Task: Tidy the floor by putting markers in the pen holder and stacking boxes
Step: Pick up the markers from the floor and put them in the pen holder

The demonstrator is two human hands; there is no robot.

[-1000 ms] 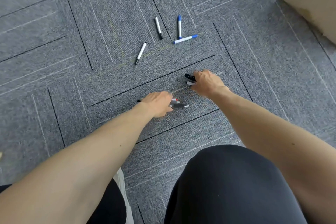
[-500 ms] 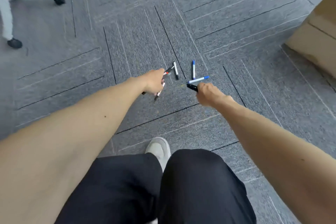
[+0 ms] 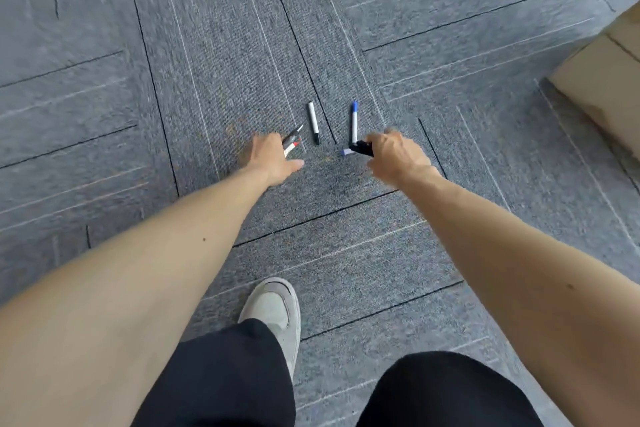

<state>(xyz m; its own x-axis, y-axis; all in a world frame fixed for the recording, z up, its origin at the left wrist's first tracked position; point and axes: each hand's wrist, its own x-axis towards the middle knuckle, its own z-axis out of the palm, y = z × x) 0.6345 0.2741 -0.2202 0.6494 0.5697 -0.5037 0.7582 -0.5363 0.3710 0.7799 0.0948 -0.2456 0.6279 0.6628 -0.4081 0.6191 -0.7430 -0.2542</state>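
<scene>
Markers (image 3: 292, 143) sat gripped in the left hand (image 3: 273, 159), black markers (image 3: 362, 148) in the right hand (image 3: 394, 156), probably bunched to reach pens (image 3: 314, 123) just beyond.

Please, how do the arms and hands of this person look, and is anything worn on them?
The bare left forearm and bare right forearm show no sleeves. The left grip and right grip wear no gloves; no watch or bracelet at either wrist. One small mole marks the left, another the right. Rings cannot be told.
</scene>
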